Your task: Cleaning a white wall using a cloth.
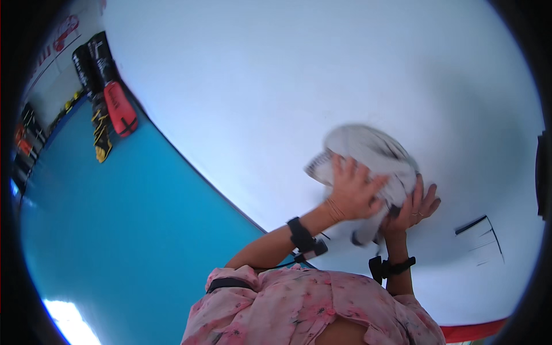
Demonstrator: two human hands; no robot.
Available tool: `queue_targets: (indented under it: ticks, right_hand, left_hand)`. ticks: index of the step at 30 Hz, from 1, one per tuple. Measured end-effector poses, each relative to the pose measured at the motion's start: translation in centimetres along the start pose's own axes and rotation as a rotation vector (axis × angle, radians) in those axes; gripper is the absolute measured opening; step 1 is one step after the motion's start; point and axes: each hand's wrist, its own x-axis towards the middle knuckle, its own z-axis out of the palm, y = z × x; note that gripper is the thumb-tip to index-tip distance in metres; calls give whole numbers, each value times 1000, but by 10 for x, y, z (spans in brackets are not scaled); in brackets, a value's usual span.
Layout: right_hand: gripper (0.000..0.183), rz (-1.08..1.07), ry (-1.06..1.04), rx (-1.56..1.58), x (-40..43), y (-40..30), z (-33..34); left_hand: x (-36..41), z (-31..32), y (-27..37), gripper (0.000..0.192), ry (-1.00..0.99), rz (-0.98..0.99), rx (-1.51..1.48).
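Observation:
A crumpled grey-white cloth bundle (366, 144) with dark patches is held up between both hands, in front of a broad white surface (267, 95). Motion blurs it, and its exact kind cannot be told. My left hand (355, 189) lies across its near side with the fingers spread over the fabric. Along the bundle's lower right edge, my right hand (412, 207) supports it, several fingers reaching past it. A loose end of cloth (368, 228) with a dark tip hangs below, between the wrists. Part of the bundle is hidden behind the left hand.
Blue flooring (172, 207) stretches along the left, bordered by the white surface's dark edge. Black punching bags (101, 56) and a red padded bag (120, 108) stand at the upper left. Thin black marks (485, 230) show at right. Black straps with small devices (308, 241) circle both wrists.

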Motion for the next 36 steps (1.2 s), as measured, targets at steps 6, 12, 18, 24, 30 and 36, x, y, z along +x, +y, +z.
queue_targets:
  ticks: [6,12,18,24,30,36]
  right_hand:
    - [29,-142,-187,392,-30,34,-51]
    - [26,-203,-273,370,-54,62,-69]
    - [21,-351,-269,210,-69,61,-48]
    - [10,-380,-334,95,-77,62,-42]
    - [20,-341,-353,-31,-80,60,-29]
    - [25,-479,-258,-66,-88,60,-16]
  left_hand:
    - [-27,15,-14,73,7,-26,147]
    - [-49,-30,-139,56,224,-471,292]
    - [-111,-33,-210,53,305,-819,-437]
    - [-157,8,-147,63,18,-701,249]
    - [-182,-10,-152,60,-69,-573,112]
    - [-206,-23,-239,55,152,-1085,-60]
